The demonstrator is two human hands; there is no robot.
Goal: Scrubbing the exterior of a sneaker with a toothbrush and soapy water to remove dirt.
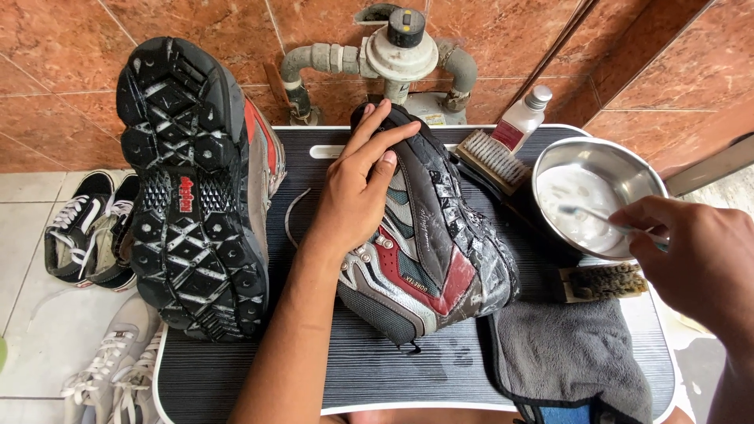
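A wood-backed bristle brush [493,159] lies between grey-red hiking boot [428,235] and steel bowl [591,194]; left hand [357,188] rests flat on the boot, right hand [691,251] pinches a toothbrush [601,215].

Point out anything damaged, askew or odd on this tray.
The boot under the left hand lies on its side, its dark rand cracked and flaking along the toe and edge. The second boot stands tipped, sole facing the camera. The right hand holds a small brush in the bowl. Nothing looks spilled.
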